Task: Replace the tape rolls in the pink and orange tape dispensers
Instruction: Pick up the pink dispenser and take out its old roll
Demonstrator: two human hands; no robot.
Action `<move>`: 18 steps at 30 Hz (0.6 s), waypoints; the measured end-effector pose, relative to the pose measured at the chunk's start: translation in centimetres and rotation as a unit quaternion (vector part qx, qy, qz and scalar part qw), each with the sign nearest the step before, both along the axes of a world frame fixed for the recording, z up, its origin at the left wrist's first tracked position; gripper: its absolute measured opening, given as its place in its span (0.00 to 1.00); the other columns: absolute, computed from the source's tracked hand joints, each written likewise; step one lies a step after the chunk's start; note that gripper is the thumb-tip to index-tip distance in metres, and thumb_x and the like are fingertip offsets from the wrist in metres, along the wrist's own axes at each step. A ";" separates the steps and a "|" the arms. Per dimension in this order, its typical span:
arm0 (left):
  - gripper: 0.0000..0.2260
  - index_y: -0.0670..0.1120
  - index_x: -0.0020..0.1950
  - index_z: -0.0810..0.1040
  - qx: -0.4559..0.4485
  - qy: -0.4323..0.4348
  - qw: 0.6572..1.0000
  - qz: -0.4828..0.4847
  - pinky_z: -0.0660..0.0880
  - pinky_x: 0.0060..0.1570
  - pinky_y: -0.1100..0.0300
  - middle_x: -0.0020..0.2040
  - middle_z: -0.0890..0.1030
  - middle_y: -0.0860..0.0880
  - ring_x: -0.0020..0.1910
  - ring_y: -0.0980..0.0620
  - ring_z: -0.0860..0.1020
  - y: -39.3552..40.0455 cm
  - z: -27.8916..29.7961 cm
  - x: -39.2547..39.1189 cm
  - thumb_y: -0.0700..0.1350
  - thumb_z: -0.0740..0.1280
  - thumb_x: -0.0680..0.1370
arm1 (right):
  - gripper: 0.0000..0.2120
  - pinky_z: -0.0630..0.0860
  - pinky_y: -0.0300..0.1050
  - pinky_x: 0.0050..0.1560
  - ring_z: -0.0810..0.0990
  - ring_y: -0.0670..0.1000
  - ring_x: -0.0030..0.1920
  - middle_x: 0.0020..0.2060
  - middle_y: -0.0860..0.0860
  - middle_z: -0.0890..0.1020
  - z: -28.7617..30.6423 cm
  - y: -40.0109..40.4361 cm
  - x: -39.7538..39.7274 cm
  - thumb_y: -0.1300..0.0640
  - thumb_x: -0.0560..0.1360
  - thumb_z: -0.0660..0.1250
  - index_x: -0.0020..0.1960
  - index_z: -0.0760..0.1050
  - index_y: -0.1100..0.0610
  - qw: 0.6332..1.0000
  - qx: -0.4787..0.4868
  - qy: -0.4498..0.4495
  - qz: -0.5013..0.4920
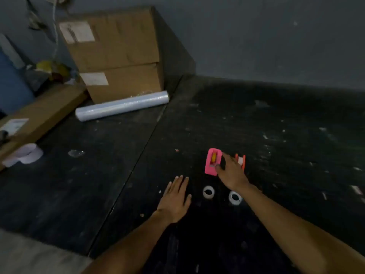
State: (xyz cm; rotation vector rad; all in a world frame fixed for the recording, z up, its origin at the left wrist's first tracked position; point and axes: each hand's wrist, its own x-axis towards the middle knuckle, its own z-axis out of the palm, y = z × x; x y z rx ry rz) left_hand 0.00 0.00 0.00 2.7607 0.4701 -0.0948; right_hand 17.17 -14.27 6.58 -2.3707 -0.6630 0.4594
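Note:
A pink tape dispenser [211, 162] stands on the dark table with a yellow core inside it. Just right of it is an orange dispenser [241, 160], partly hidden behind my right hand [230, 172]. That hand reaches between the two dispensers, its thumb touching the pink one's near right side and its fingers spread. Two white tape rolls lie flat in front: one [208, 192] on the left, one [235, 197] on the right under my right wrist. My left hand [176, 196] rests flat on the table, palm down, left of the rolls, holding nothing.
A roll of clear stretch film [122, 105] lies at the back left beside stacked cardboard boxes [118, 56]. A long flat carton [39, 113] and a wide white tape roll [29, 153] sit at the left edge. Paper scraps dot the table.

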 end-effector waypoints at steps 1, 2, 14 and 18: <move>0.29 0.45 0.80 0.47 0.014 -0.003 1.000 -0.002 0.41 0.78 0.55 0.82 0.48 0.46 0.80 0.49 0.44 0.0 -0.4 -0.1 0.54 0.51 0.83 | 0.29 0.70 0.57 0.68 0.71 0.59 0.69 0.72 0.58 0.68 -0.4 0.2 0.0 0.49 0.79 0.62 0.77 0.57 0.53 1.000 0.008 0.010 -0.007; 0.29 0.45 0.80 0.47 0.023 -0.011 1.000 -0.002 0.40 0.78 0.55 0.82 0.47 0.46 0.80 0.50 0.43 0.1 -0.8 -0.1 0.54 0.51 0.82 | 0.29 0.70 0.57 0.68 0.72 0.58 0.68 0.72 0.57 0.69 -0.6 0.4 0.1 0.49 0.78 0.63 0.76 0.58 0.52 1.000 0.010 0.021 -0.011; 0.28 0.48 0.79 0.56 0.029 -0.072 0.997 0.009 0.44 0.79 0.55 0.81 0.54 0.49 0.80 0.53 0.49 0.6 -2.2 0.0 0.55 0.51 0.80 | 0.47 0.64 0.60 0.72 0.64 0.63 0.73 0.75 0.62 0.62 -3.3 4.8 1.3 0.43 0.73 0.69 0.79 0.43 0.55 0.991 -0.016 0.071 -0.110; 0.28 0.48 0.79 0.57 0.023 -0.075 0.997 0.014 0.47 0.79 0.53 0.81 0.55 0.49 0.80 0.53 0.49 0.6 -2.4 -0.2 0.54 0.52 0.80 | 0.50 0.63 0.60 0.72 0.61 0.65 0.73 0.75 0.64 0.60 -3.7 5.8 1.7 0.47 0.72 0.72 0.79 0.41 0.56 0.992 -0.057 0.047 -0.105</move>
